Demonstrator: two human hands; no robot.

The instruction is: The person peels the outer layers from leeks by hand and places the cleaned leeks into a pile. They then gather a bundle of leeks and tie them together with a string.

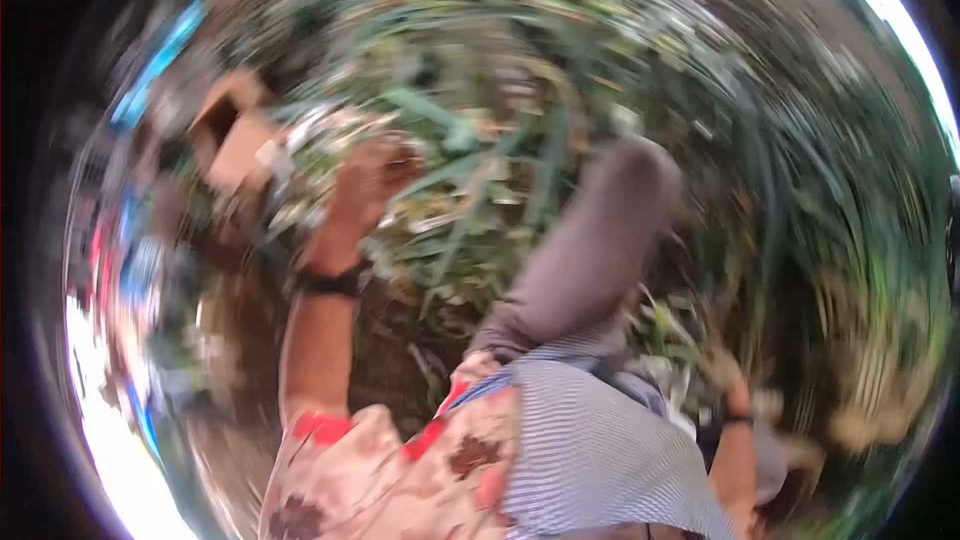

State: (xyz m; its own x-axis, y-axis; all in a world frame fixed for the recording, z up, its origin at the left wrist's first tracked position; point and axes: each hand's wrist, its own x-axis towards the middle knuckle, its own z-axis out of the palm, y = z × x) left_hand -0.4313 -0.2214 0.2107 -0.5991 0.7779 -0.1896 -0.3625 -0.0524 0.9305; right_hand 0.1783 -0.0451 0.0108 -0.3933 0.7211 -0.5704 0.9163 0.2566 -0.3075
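Observation:
Motion blur smears the whole head view. My left hand, with a dark band at the wrist, is over a heap of cut green leaves and pale trimmings. Its fingers look bent, but the blur hides whether they hold anything. Low on the right, beside my knee, is my right hand, also banded at the wrist. Green leaves with whitish stalks lie right by it; whether its fingers grip them cannot be made out.
Long green leafy stalks, leek-like, spread over the right side, with pale ends lower down. An open cardboard box stands at the left near a bright blue strip. My bent knee rises between my hands.

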